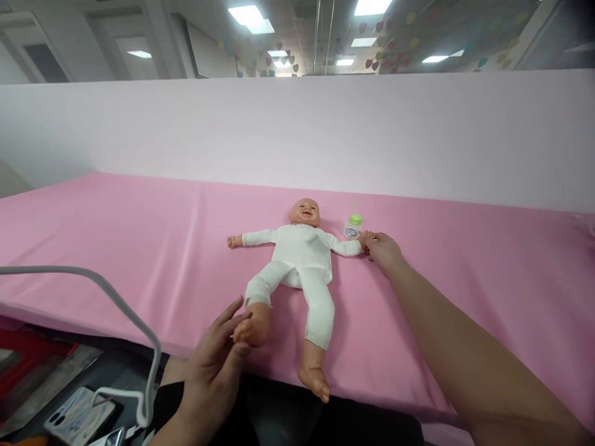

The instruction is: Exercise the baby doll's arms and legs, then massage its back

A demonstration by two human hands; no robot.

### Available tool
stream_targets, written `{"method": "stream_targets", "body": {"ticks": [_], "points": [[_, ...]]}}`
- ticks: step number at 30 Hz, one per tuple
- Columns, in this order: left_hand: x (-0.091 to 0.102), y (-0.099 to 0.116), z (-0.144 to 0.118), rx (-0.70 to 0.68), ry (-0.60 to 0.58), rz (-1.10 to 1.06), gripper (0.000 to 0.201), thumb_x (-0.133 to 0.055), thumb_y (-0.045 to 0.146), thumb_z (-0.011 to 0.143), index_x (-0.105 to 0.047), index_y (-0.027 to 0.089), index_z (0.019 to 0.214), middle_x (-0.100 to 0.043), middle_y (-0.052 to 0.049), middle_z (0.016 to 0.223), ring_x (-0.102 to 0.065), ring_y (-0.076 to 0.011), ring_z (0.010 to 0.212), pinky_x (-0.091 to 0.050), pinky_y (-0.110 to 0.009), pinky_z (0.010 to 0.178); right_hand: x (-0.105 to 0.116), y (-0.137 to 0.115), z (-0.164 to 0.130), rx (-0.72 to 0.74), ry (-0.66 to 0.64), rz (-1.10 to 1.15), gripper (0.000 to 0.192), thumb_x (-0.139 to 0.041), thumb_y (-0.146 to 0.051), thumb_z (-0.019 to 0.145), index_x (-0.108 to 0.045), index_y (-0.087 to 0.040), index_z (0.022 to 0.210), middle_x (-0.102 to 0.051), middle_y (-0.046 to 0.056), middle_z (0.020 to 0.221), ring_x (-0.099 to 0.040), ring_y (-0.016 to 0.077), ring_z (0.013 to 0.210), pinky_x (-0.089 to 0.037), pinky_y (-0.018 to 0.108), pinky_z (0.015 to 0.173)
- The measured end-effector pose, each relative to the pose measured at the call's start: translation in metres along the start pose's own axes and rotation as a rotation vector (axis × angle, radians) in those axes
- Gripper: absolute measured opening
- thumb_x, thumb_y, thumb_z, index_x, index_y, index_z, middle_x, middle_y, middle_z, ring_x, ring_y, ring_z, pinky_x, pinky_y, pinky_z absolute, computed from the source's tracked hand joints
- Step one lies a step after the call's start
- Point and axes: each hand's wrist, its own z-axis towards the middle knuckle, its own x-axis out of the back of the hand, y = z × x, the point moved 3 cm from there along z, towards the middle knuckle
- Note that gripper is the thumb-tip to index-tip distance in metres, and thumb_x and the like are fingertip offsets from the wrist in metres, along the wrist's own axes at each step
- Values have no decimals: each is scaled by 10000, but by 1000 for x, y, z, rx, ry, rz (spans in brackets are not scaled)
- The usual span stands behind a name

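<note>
While left hand [218, 359] cups doll foot [248, 331], fingers loosely curled round it, I see right hand [382, 249] stretched far out, fingertips pinching doll's sleeve end at wrist. Doll [297, 260] lies face up on pink sheet [116, 235], arms spread, legs toward me. Small bottle, green cap [354, 226], stands just beside right hand, near doll's head. White cable [116, 303] loops at lower left; phone [79, 415] below it.

A pink sheet [116, 235] covers the table; a white cable [134, 322] loops over what may be a phone [79, 418] (lower left).
</note>
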Motion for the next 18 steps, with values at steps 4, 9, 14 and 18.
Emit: {"method": "stream_targets", "body": {"ticks": [4,9,14,18], "points": [[-1,-2,-5,260,43,-293,306,-581,513,1000,-738,364,1216,-568,-40,1561,-530,-378,1431,-592,-536,1044,-2,-3,-2,-24,-3,25,383,-845,-542,742,-708,-212,881,-748,67,838,-671,203,667,-574,314,560],[-4,-12,-14,353,29,-513,372,-796,542,840,-770,385,1176,-585,-47,1546,-526,-396,1429,-465,-588,1163,-6,-9,-8,10,7,116,326,-801,-496,799,-712,-224,954,-757,57,939,-710,200,754,-626,306,642],[-1,-20,-13,292,-47,-394,367,-896,455,736,-822,391,1089,-575,-41,1552,-471,-422,1465,-441,-617,1169,-6,-20,-16,38,25,166,316,-810,-475,792,-726,-215,951,-760,61,962,-716,202,793,-636,296,665],[4,-6,-1,162,-177,-256,328,-902,432,720,-846,372,1037,-519,-38,1597,-569,-433,1379,-601,-545,1021,-2,-43,-34,164,91,146,292,-827,-456,778,-744,-213,917,-764,40,933,-717,204,809,-623,310,723]]}}
